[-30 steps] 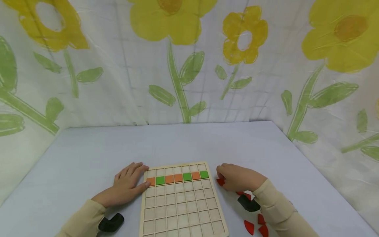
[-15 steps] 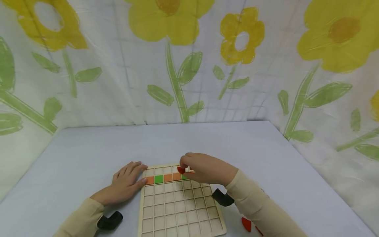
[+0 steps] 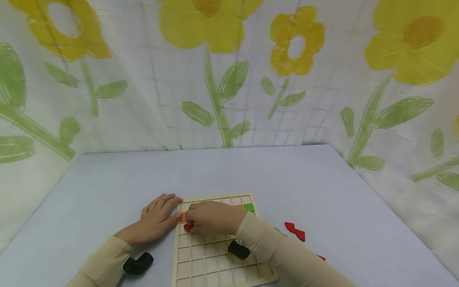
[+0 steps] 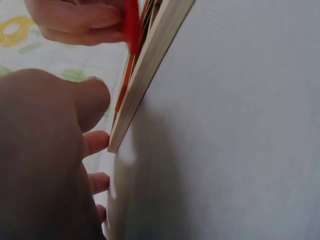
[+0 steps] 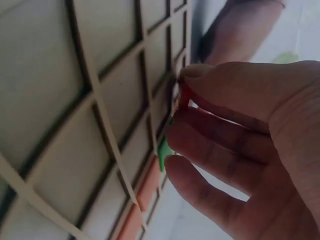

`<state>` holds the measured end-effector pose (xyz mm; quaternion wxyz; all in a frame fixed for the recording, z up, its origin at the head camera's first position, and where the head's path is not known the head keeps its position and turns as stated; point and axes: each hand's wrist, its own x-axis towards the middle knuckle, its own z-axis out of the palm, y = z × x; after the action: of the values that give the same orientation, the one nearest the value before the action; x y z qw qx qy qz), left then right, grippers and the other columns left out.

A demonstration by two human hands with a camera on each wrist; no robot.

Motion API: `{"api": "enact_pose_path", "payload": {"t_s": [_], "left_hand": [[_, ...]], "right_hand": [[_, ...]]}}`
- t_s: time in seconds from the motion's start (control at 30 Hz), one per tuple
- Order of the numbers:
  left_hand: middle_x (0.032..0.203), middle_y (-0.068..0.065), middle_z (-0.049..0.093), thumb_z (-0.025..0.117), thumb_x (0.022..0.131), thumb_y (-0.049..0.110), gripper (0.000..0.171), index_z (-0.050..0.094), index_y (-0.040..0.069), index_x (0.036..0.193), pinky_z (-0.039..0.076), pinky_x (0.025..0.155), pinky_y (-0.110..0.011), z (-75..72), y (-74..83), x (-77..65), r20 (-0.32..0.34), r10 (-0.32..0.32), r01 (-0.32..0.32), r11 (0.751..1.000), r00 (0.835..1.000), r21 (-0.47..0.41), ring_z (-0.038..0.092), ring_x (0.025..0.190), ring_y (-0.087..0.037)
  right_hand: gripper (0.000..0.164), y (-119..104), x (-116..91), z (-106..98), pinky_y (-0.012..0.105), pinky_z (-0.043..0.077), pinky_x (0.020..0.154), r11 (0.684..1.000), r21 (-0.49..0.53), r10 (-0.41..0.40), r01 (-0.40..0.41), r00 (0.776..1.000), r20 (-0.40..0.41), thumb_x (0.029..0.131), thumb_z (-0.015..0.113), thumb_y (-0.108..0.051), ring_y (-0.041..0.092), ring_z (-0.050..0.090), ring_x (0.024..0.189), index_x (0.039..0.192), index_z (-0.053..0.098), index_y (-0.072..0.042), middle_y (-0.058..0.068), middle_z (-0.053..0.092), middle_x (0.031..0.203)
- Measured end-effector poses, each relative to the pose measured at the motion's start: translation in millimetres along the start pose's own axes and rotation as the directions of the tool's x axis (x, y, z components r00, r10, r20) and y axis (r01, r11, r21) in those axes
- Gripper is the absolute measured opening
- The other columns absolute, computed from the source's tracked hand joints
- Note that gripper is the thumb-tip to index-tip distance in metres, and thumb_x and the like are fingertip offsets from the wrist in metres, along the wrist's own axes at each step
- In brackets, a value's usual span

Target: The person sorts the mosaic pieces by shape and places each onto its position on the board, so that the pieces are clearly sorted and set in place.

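Note:
A wooden grid board (image 3: 190,259) lies on the table. My left hand (image 3: 155,219) rests at its upper left edge, fingers stretched out and thumb on the rim. My right hand (image 3: 216,218) reaches across the board and pinches a small red piece (image 3: 188,227) between thumb and fingers, above the left end of the grid, just below the tiled row. In that row an orange tile (image 3: 183,217) shows at the left and a green tile (image 3: 249,207) at the right; the right hand hides most tiles between. In the right wrist view, the red piece (image 5: 185,95) is partly covered by fingertips.
Right of the board lie loose red pieces (image 3: 300,235), partly hidden by the right sleeve (image 3: 287,255). A black object (image 3: 138,264) sits at the left wrist and another (image 3: 238,250) at the right wrist. A flower-patterned curtain (image 3: 154,99) hangs behind the table.
My right hand has gone from the loose red pieces leftward across the board, carrying one red piece to the grid's left side. The left hand has stayed at the board's edge.

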<state>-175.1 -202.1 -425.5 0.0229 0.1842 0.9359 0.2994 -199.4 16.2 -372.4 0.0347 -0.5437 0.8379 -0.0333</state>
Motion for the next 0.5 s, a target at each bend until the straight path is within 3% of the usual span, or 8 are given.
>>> {"api": "enact_pose_path", "payload": {"t_s": [0.23, 0.5], "left_hand": [[0.149, -0.021, 0.029, 0.055, 0.094, 0.046, 0.056, 0.042, 0.015, 0.139, 0.011, 0.097, -0.071, -2.0, 0.8, -0.2, 0.000, 0.042, -0.042, 0.999, 0.999, 0.030, 0.013, 0.139, -0.049], [0.150, -0.019, 0.028, 0.054, 0.095, 0.045, 0.055, 0.041, 0.017, 0.140, 0.012, 0.097, -0.071, -5.9, -0.1, -2.0, 0.025, 0.033, -0.034, 0.999, 0.999, 0.040, 0.013, 0.139, -0.049]], "right_hand": [[0.010, -3.9, 4.7, 4.0, 0.011, 0.044, 0.080, 1.000, 0.012, 0.020, -0.020, 1.000, -0.001, 0.092, 0.065, -0.025, 0.000, 0.058, 0.086, 0.100, 0.068, -0.019, -0.010, 0.061, 0.095], [0.009, -7.2, 9.1, 3.0, 0.010, 0.044, 0.079, 1.000, 0.005, 0.007, -0.007, 1.000, -0.015, 0.093, 0.065, -0.024, -0.001, 0.058, 0.084, 0.095, 0.070, -0.018, -0.009, 0.063, 0.093]]}}
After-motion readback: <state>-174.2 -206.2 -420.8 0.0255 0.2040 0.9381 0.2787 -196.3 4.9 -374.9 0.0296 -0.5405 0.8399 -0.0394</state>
